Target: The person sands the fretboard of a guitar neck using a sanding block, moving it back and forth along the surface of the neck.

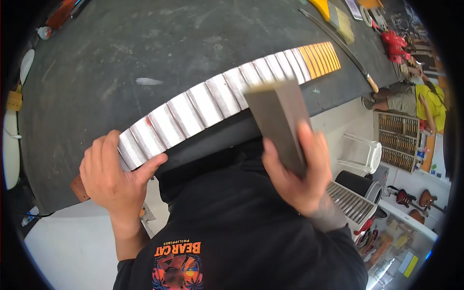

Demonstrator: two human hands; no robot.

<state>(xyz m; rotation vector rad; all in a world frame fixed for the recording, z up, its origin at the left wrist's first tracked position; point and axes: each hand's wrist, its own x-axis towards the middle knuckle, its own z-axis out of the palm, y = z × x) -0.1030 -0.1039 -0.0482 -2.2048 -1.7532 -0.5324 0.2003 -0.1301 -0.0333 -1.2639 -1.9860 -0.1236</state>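
Observation:
A guitar neck (195,106) lies across the table, its fingerboard masked with white tape strips between dark crosswise lines. Orange strips cover its far right end. Around its left end wraps my left hand (113,166), thumb on the near edge and fingers at the far side. A brown piece with small holes (79,187), perhaps the headstock, pokes out beside that hand. My right hand (304,169) grips a dark grey, brick-shaped sanding block (280,121) with a yellowish edge. The block's upper end overlaps the neck in view; whether they touch, I cannot tell.
The dark table (164,43) carries a long file (340,43) and a yellow-handled brush (342,26) at the far right. A white stool (360,152) stands right of the table. Beyond is another person in a yellow shirt (430,108), near a tool rack (397,140).

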